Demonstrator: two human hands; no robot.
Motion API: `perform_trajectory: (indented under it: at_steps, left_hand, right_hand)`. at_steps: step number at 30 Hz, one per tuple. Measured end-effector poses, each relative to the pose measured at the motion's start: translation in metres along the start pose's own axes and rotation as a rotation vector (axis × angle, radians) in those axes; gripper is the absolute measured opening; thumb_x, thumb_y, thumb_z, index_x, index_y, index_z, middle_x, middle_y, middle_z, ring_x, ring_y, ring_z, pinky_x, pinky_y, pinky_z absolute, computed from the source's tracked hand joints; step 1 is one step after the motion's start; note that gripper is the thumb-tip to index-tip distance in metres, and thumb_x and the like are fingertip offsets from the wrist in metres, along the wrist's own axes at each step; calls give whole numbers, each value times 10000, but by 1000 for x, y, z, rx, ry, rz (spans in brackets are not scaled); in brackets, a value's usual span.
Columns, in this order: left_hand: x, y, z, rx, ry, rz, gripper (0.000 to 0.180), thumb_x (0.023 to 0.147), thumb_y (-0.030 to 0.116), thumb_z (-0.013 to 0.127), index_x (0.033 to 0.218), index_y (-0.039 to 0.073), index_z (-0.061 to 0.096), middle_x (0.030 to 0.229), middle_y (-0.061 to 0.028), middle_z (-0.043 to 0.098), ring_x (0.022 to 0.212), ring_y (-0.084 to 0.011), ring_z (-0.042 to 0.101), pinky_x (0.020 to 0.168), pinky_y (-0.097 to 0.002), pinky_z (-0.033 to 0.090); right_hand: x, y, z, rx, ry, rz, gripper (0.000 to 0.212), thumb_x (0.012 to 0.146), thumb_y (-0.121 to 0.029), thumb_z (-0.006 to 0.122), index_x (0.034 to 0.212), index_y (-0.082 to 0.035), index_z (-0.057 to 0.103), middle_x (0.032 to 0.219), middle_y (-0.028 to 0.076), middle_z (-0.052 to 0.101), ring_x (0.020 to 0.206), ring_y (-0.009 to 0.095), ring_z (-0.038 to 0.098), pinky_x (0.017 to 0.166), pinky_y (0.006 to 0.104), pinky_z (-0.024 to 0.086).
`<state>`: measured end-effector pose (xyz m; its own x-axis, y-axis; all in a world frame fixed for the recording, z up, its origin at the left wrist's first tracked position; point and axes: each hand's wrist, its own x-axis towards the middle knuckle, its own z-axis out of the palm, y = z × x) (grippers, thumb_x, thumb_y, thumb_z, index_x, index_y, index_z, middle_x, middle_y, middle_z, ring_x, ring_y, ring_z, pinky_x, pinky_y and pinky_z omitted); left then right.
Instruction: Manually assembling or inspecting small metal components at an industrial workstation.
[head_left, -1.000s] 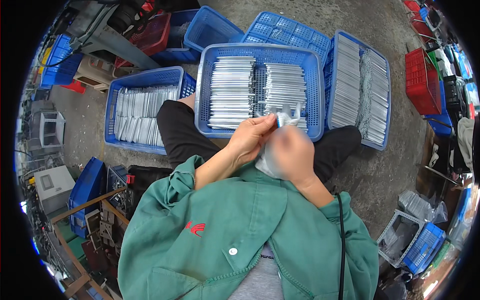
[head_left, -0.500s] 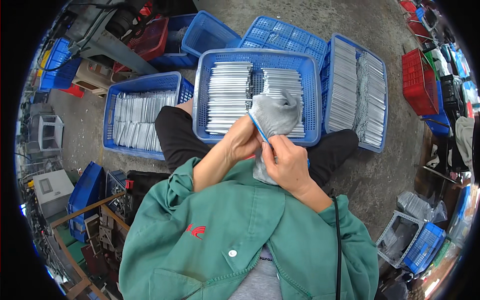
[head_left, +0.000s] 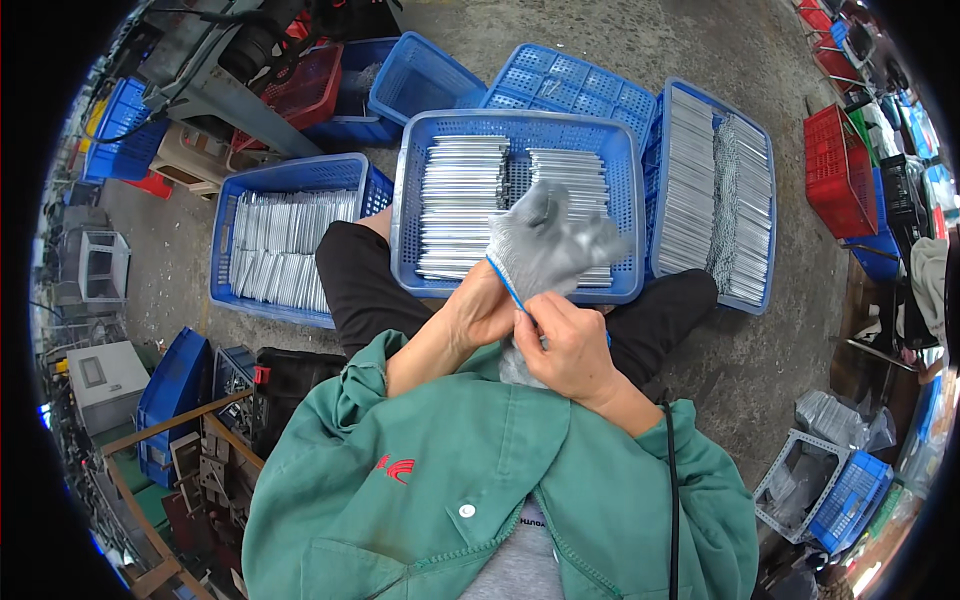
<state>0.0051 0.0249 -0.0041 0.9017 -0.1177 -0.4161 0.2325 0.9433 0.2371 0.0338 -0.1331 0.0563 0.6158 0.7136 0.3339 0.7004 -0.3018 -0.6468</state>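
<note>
Head view: the grip of the right hand pinches the blue-edged cuff of a grey glove, held over the metal rods in the middle blue basket; the left hand is at the cuff, fingers hidden, so its grip I cannot tell. A slack pinch could let the cuff slip, a hard tug could overstretch the knit, and floppy glove fingers could catch on rod ends.

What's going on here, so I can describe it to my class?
A person in a green jacket has the left hand partly inside a grey glove, while the right hand pinches its blue-edged cuff. Just beyond sits a blue basket with two rows of silvery rods; more filled baskets flank it.
</note>
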Motion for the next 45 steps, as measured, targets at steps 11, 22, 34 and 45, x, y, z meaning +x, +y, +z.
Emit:
perform_trajectory:
  at_steps: [11, 22, 34, 45]
  left_hand:
    - [47, -4, 46, -43, -268, 49, 455, 1082, 421, 560, 1404, 102, 598, 1384, -108, 632, 1238, -261, 616, 1110, -464, 480]
    - [43, -8, 14, -314, -541, -85, 502, 1104, 388, 464, 1507, 95, 521, 1361, -146, 661, 1282, -339, 622, 1158, -532, 454]
    - [46, 26, 13, 93, -173, 248, 554, 1146, 427, 413, 1554, 56, 466, 1486, -175, 593, 1330, -313, 609, 1116, -452, 499]
    - [-13, -10, 21, 932, -83, 93, 656, 1062, 335, 616, 1562, -46, 431, 1396, -241, 617, 1251, -263, 614, 1086, -364, 491]
  right_hand:
    - [-6, -3, 16, 141, -136, -29, 111, 885, -36, 687, 817, -57, 602, 699, 59, 587, 512, 230, 469, 512, 355, 410]
    - [-4, -11, 18, 312, -203, -51, 177, 904, -41, 687, 782, -63, 560, 674, 35, 570, 528, 219, 455, 529, 345, 398]
    - [24, 34, -15, 764, 114, 574, 91, 1016, -68, 627, 1005, -46, 715, 893, -8, 660, 798, 95, 570, 745, 226, 467]
    - [15, 76, -21, 1278, 488, 797, 179, 1084, -115, 611, 1222, -13, 660, 1127, 82, 677, 944, 132, 657, 880, 283, 552]
